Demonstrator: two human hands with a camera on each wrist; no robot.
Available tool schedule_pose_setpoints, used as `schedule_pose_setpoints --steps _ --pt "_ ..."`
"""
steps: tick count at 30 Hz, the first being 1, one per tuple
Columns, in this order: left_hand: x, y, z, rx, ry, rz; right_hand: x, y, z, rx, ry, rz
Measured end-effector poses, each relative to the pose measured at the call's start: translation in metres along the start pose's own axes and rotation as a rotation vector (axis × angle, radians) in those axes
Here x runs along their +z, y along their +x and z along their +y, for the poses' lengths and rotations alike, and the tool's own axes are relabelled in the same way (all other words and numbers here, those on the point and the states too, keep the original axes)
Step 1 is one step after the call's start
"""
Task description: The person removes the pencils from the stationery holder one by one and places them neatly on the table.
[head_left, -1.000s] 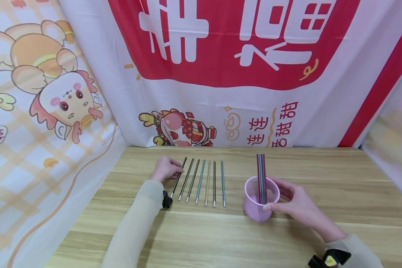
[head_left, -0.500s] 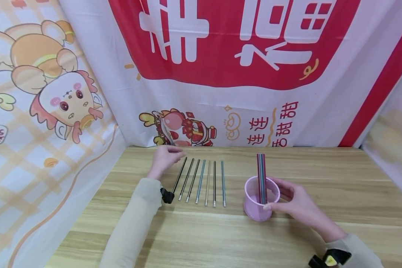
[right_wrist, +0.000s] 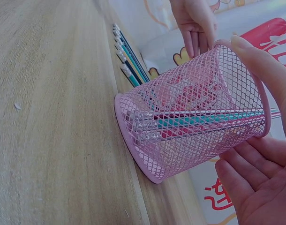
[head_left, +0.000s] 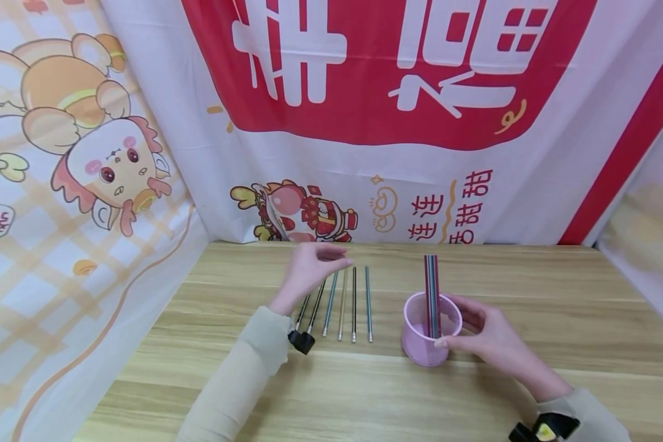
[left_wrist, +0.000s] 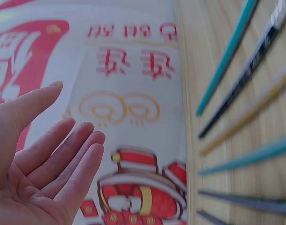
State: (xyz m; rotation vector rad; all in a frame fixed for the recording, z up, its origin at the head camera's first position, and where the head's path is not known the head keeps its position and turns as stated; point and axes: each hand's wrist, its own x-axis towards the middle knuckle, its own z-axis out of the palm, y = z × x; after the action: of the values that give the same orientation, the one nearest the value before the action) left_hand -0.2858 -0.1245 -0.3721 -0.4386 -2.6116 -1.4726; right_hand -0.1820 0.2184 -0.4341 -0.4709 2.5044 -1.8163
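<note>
A: ok what've we got?
B: Red-and-white printed cloth (head_left: 364, 162) at the back, then our wood-grain table (head_left: 475, 399). On it, right of center, we see a pink mesh pencil cup (head_left: 420, 347) upright, the right-hand grip (head_left: 483, 325) curled round it.
A: and the left?
B: We've got the left-hand grip (head_left: 312, 270) spread, above the row of eraser-tipped pencils (head_left: 354, 304). Another bundle of pencils (head_left: 432, 294) stands in the cup.

From here I see a pink net cup (head_left: 422, 353) standing up on the counter (head_left: 364, 393), held near its rim in the right hand's grip (head_left: 488, 331). Red and teal pencils (head_left: 431, 285) stand inside, pale ends down, poking out the top. Black, blue and yellow pencils (head_left: 354, 304) lie side by side to its left, near the left hand's grip (head_left: 312, 269).
</note>
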Motion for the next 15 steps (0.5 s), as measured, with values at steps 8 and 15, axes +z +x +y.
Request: schedule_pose_setpoints --steps 8,15 --pt "0.025 -0.011 0.022 0.046 -0.102 -0.08 0.001 0.0 0.0 -0.002 0.001 0.005" --pt "0.047 -0.014 0.03 0.075 -0.154 -0.109 0.0 -0.001 0.0 -0.001 -0.002 0.004"
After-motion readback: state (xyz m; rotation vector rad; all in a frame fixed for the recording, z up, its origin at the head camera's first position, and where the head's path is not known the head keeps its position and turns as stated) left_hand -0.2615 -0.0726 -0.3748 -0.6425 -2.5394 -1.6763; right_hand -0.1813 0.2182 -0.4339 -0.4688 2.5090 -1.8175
